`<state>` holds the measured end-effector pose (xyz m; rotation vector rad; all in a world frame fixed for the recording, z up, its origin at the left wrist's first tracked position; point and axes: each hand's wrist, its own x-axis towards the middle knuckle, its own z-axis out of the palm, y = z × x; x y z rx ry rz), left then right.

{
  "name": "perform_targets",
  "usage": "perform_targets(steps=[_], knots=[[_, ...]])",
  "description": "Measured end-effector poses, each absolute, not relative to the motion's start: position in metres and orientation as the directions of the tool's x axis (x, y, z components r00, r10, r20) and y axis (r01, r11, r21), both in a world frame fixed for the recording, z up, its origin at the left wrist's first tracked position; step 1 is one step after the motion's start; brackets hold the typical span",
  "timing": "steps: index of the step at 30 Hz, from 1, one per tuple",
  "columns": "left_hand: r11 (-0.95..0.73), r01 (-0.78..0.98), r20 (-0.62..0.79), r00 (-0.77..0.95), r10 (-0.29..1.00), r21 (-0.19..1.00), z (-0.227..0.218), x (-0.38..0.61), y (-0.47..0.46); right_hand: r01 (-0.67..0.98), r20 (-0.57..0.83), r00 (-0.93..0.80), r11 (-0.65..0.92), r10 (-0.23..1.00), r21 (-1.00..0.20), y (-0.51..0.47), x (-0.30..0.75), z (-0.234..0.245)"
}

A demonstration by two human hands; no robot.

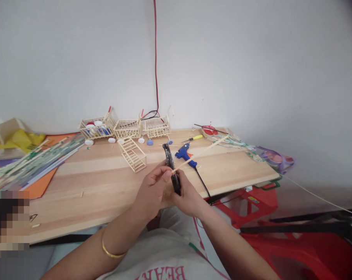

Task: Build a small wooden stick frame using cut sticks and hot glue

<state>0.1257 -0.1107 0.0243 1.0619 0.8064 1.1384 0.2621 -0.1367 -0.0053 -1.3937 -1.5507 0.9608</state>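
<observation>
Now left hand (pixel 152 186) pinches stick (pixel 202 152), pointing up-right; right hand (pixel 187 196) grip closed on pliers (pixel 171 165).

Only readable text is on your shirt (pixel 164 268): pink letters, seen upside down, spelling "BEAR", cut off by the frame edge. Nothing else is legible.

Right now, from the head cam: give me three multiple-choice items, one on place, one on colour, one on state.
1. Where does the glue gun lie?
A. on the wooden board
B. on the red stool
C. in a basket

2. What colour is the screwdriver handle?
A. red
B. yellow
C. black

3. What does the right hand hold?
A. nothing
B. a bottle cap
C. black pliers

Answers: A, it rests on the board past the hands; B, its handle is yellow; C, the fingers wrap the plier handles while the left hand holds a thin stick.
</observation>
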Motion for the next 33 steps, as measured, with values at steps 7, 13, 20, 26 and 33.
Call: perform_targets(steps=[7, 13, 20, 26, 33], knots=[[-0.252, -0.003, 0.25, 0.134, 0.959, 0.968, 0.026, 0.109, -0.102, -0.448, -0.021, 0.1, 0.027, 0.995, -0.894, -0.131, 0.258, -0.001], [-0.467, 0.205, 0.437, 0.174, 0.882, 0.86, 0.028, 0.112, -0.11, -0.557, 0.014, 0.146, 0.094, 0.989, -0.825, -0.128, 0.247, 0.024], [-0.388, 0.212, 0.323, 0.285, 0.903, 0.897, 0.028, 0.102, -0.109, -0.51, -0.031, 0.18, 0.066, 0.983, -0.857, -0.119, 0.246, 0.02], [-0.094, 0.031, 0.088, 0.16, 0.983, 0.995, 0.02, 0.099, -0.102, -0.431, -0.126, 0.022, -0.104, 0.992, -0.896, -0.123, 0.264, 0.023], [-0.084, -0.043, 0.085, 0.016, 0.996, 0.996, 0.022, 0.094, -0.103, 0.091, -0.196, 0.01, -0.196, 0.981, -0.976, -0.169, 0.307, 0.008]])
